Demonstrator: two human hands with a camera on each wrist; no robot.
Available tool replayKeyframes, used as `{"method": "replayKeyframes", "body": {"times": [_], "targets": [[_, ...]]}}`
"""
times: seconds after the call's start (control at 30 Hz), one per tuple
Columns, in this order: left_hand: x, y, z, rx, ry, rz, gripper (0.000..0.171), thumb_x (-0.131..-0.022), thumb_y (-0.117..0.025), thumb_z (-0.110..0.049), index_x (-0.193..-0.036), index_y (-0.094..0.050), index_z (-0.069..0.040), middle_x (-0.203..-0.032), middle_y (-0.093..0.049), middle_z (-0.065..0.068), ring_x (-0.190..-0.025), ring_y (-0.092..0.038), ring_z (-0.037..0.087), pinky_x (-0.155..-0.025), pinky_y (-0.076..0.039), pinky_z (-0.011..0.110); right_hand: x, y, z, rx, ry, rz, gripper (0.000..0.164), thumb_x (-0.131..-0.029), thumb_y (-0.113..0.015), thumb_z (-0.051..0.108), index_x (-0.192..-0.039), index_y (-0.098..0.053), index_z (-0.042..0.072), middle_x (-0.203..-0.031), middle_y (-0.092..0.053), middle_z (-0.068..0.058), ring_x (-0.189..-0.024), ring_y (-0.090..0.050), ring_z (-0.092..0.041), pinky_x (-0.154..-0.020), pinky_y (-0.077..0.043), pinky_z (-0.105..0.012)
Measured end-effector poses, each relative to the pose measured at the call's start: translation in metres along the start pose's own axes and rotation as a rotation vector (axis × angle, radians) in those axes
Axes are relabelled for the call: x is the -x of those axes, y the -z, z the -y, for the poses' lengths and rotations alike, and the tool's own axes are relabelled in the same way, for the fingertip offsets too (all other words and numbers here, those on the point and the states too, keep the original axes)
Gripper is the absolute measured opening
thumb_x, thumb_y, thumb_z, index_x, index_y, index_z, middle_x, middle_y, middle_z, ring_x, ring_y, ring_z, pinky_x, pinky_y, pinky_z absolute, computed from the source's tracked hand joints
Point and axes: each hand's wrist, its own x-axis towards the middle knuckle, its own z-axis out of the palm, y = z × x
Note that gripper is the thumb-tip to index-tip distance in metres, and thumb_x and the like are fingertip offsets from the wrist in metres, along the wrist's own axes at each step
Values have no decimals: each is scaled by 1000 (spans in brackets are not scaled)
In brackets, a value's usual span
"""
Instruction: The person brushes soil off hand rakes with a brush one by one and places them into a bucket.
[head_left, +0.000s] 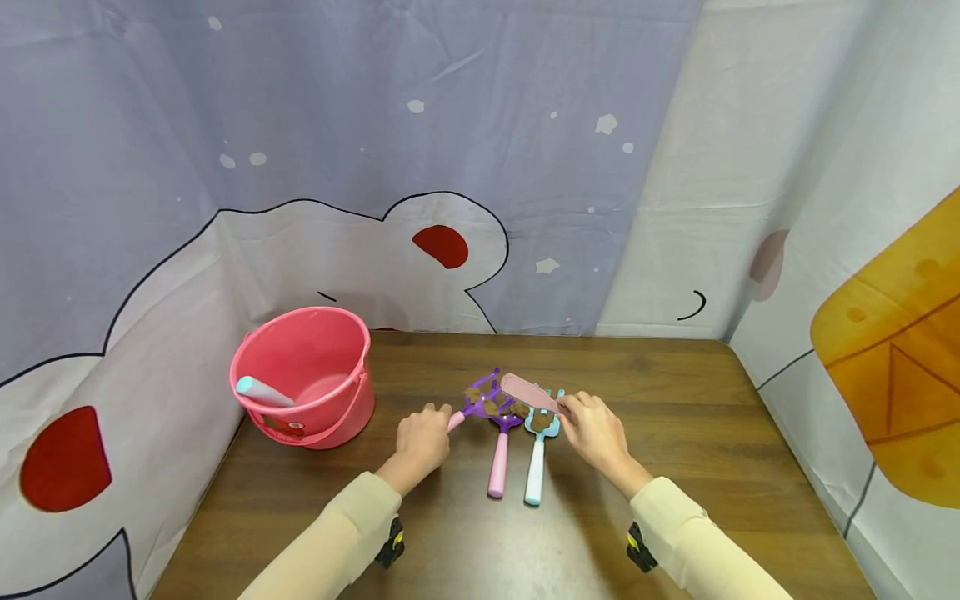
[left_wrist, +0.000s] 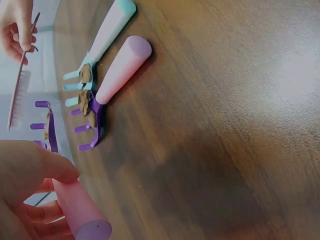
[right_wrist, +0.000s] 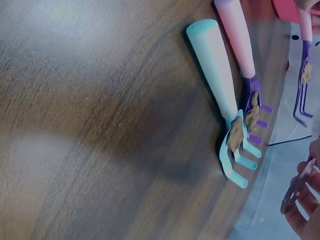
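My left hand [head_left: 423, 437] grips the pink handle of a toy hand rake [left_wrist: 80, 205], whose purple tines carry brown clumps. In my right hand [head_left: 596, 429] is a pink brush [head_left: 527, 391], pinched at one end; the left wrist view shows its pale bristles [left_wrist: 21, 95] facing the held rake. Between the hands, a second purple rake with a pink handle [head_left: 498, 467] lies on the table. Beside it lies a light-blue rake with a white handle [head_left: 535, 471]. Brown clumps stick to the heads of both lying rakes too.
A pink bucket [head_left: 352, 425] stands at the left of the wooden table [head_left: 660, 517], and a white handle with a light-blue end [head_left: 262, 391] leans inside it. Printed cloth [head_left: 555, 208] hangs behind the table and along its sides.
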Motion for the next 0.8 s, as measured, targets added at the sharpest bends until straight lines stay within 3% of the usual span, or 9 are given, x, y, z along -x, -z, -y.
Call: {"method": "replayKeyframes", "body": {"times": [0.43, 0.63, 0.8], "targets": [[-1, 5, -13, 6, -35, -2, 26, -70, -71, -13, -91, -57, -12, -74, -59, 7, -64, -61, 30, -50, -46, 39, -2, -3, 19, -20, 61, 27, 22, -73, -75, 13, -94, -68, 14, -81, -61, 1, -71, -57, -19, -57, -50, -34], [-1, 6, -17, 11, -25, 23, 24, -72, -69, -14, -93, -58, -14, -75, -59, 7, -67, -61, 31, -51, -46, 39, -2, -6, 26, -41, 121, 4, 22, -72, -77, 16, -93, -69, 15, -82, -63, 2, -72, -58, -18, -60, -50, -33], [-2, 6, -18, 13, -43, 4, 25, -70, -70, -12, -92, -58, -13, -74, -58, 6, -65, -61, 29, -50, -46, 38, 0, -9, 28, -24, 166, -8, 20, -73, -75, 16, -92, -69, 16, -79, -61, 4, -69, -55, -16, -57, -48, -30]]}}
